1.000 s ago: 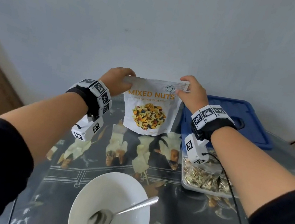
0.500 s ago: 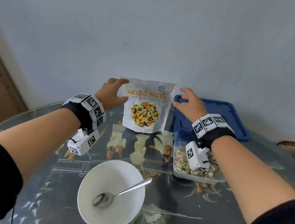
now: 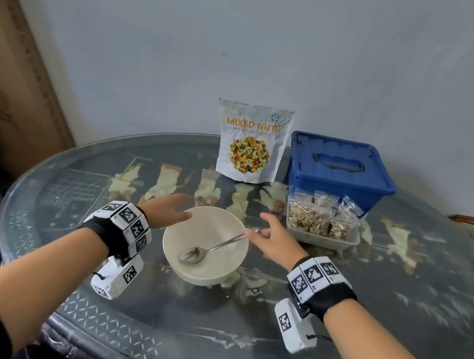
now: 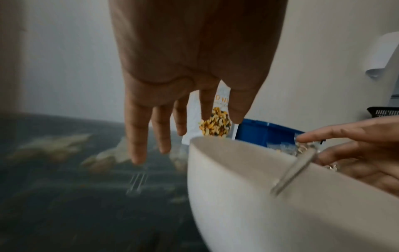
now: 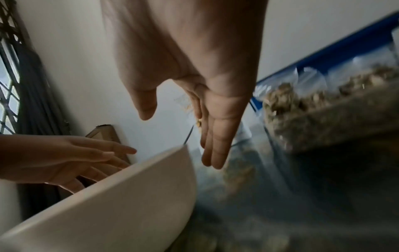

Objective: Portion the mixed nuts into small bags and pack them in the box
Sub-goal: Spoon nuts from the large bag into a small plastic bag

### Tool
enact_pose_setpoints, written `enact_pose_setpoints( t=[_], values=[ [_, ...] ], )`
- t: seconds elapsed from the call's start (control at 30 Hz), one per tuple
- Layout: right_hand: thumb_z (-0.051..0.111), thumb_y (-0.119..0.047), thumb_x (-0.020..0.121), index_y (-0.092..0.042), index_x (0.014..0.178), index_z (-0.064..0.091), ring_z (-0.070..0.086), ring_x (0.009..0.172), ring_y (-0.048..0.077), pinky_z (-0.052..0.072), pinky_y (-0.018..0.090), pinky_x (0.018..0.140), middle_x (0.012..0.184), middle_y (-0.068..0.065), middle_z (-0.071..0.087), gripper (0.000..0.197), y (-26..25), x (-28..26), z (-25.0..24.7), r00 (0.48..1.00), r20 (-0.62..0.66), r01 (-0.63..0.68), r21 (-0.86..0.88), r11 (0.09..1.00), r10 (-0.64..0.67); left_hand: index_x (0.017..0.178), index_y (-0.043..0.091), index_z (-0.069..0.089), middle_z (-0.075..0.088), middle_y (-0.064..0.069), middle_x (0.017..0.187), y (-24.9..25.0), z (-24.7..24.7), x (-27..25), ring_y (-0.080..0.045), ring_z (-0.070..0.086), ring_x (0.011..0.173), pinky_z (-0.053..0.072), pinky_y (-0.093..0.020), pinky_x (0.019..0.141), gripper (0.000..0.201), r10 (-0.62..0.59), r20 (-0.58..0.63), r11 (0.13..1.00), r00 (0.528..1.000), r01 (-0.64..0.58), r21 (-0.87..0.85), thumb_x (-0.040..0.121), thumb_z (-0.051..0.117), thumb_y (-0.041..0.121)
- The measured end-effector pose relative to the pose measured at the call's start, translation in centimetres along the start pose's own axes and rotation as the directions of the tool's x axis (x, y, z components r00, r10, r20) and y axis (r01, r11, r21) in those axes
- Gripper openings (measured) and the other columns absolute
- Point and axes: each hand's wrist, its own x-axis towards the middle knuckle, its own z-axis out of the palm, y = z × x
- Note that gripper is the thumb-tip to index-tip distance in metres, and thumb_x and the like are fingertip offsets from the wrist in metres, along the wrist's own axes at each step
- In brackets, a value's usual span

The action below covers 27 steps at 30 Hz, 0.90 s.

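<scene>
Change: both our hands have let go of the top of the mixed nuts pouch (image 3: 250,142) and drawn back toward us, to either side of the bowl (image 3: 205,245); the pouch now stands alone.
Left fingers: our left hand (image 3: 165,209) holds nothing, its fingers (image 4: 138,136) straight and spread, close beside the bowl's left rim.
Right fingers: our right hand (image 3: 273,242) is empty too, fingers (image 5: 215,145) loosely extended near the right rim, just by the tip of the spoon (image 3: 207,251) handle; we cannot tell whether they touch it.
Bowl: white, empty but for the spoon, whose handle leans over the right rim.
Pouch: upright at the back of the tabletop (image 3: 397,302), against the wall, well apart from the bowl; whether its top is open we cannot tell.
Small bags: several filled clear bags (image 3: 317,220) already sit in a clear tray (image 3: 321,240) to the right of the bowl.
Box: the blue box (image 3: 337,168) stands behind the tray with its lid on.
Risk: if we grab the bowl from the right, we may knock the overhanging handle and flip the spoon out; on the smooth tabletop a one-sided push could also slide the bowl away.
Risk: the pouch looks top-heavy, so a nudge could topple it and, if it is open, spill nuts.
</scene>
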Motion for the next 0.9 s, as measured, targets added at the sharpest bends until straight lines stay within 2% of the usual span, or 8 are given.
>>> enact_pose_setpoints(
  t=[0.13, 0.27, 0.37, 0.5, 0.57, 0.7, 0.8, 0.9],
  values=[
    [0.062, -0.035, 0.087, -0.025, 0.148, 0.006, 0.050, 0.121, 0.027, 0.042, 0.037, 0.100, 0.138, 0.008, 0.046, 0.083, 1.6, -0.3, 4.1, 0.995, -0.004, -0.101, 0.116, 0.988, 0.102, 0.147, 0.019, 0.017, 0.038, -0.003, 0.143, -1.8, 2.8, -1.5, -0.026, 0.045, 0.125, 0.046, -0.038, 0.087, 0.061, -0.088, 0.088, 0.992, 0.992, 0.095, -0.087, 0.096, 0.047, 0.032],
    [0.065, -0.021, 0.086, -0.021, 0.142, 0.026, 0.053, 0.112, 0.026, 0.051, 0.040, 0.090, 0.130, 0.010, 0.051, 0.069, 1.4, 0.4, 5.0, 0.987, -0.090, -0.100, 0.304, 0.948, 0.133, 0.142, 0.024, 0.023, 0.047, -0.006, 0.132, -1.9, 3.5, -1.3, -0.026, 0.055, 0.105, 0.058, -0.042, 0.063, 0.055, -0.175, 0.049, 0.945, 0.983, 0.182, -0.273, 0.094, 0.050, 0.029],
    [0.062, -0.017, 0.087, -0.015, 0.131, 0.043, 0.055, 0.109, 0.025, 0.051, 0.043, 0.091, 0.123, 0.011, 0.056, 0.048, 0.5, 1.6, 4.4, 0.987, -0.131, -0.058, 0.269, 0.962, 0.096, 0.142, 0.024, 0.024, 0.045, -0.007, 0.131, -1.7, 3.1, 0.0, -0.024, 0.053, 0.101, 0.058, -0.039, 0.056, 0.055, -0.174, 0.032, 0.935, 0.984, 0.175, -0.307, 0.094, 0.050, 0.027],
    [0.062, -0.017, 0.088, -0.014, 0.128, 0.046, 0.056, 0.107, 0.028, 0.054, 0.045, 0.085, 0.121, 0.013, 0.056, 0.044, -0.9, 4.0, 3.4, 0.985, -0.132, -0.067, 0.315, 0.947, 0.114, 0.142, 0.024, 0.026, 0.046, -0.009, 0.131, -1.5, 2.1, 2.5, -0.024, 0.054, 0.095, 0.057, -0.035, 0.051, 0.053, -0.178, -0.025, 0.924, 0.984, 0.158, -0.348, 0.094, 0.049, 0.025],
    [0.061, -0.018, 0.088, -0.012, 0.128, 0.047, 0.055, 0.106, 0.026, 0.053, 0.038, 0.083, 0.122, 0.011, 0.056, 0.043, -1.3, 5.3, 2.8, 0.984, -0.151, -0.050, 0.297, 0.954, 0.099, 0.141, 0.022, 0.027, 0.048, -0.010, 0.130, -1.3, 1.8, 3.9, -0.026, 0.056, 0.095, 0.057, -0.036, 0.055, 0.052, -0.188, -0.069, 0.922, 0.980, 0.151, -0.358, 0.094, 0.049, 0.023],
    [0.059, -0.017, 0.090, -0.008, 0.130, 0.048, 0.052, 0.112, 0.026, 0.046, 0.031, 0.087, 0.124, 0.011, 0.054, 0.042, -1.8, 7.9, 2.0, 0.979, -0.184, -0.045, 0.245, 0.969, 0.092, 0.142, 0.012, 0.028, 0.048, -0.015, 0.133, -1.0, 1.4, 6.6, -0.032, 0.051, 0.115, 0.046, -0.038, 0.089, 0.052, -0.173, -0.164, 0.957, 0.971, 0.126, -0.262, 0.095, 0.048, 0.020],
    [0.060, -0.020, 0.089, -0.009, 0.129, 0.049, 0.052, 0.112, 0.028, 0.048, 0.043, 0.095, 0.125, 0.013, 0.055, 0.043, -1.6, 9.5, 1.8, 0.974, -0.196, -0.064, 0.234, 0.970, 0.112, 0.143, 0.012, 0.028, 0.046, -0.014, 0.135, -1.2, 1.4, 8.0, -0.032, 0.051, 0.116, 0.047, -0.042, 0.092, 0.053, -0.192, -0.138, 0.947, 0.972, 0.146, -0.287, 0.095, 0.048, 0.023],
    [0.059, -0.027, 0.090, -0.009, 0.133, 0.045, 0.053, 0.113, 0.029, 0.049, 0.044, 0.094, 0.128, 0.012, 0.053, 0.049, -1.2, 9.9, 1.5, 0.979, -0.149, -0.106, 0.201, 0.974, 0.137, 0.142, 0.013, 0.028, 0.046, -0.011, 0.136, -1.3, 1.3, 8.8, -0.031, 0.052, 0.116, 0.047, -0.036, 0.088, 0.052, -0.202, -0.114, 0.953, 0.973, 0.168, -0.252, 0.095, 0.047, 0.027]
  ],
)
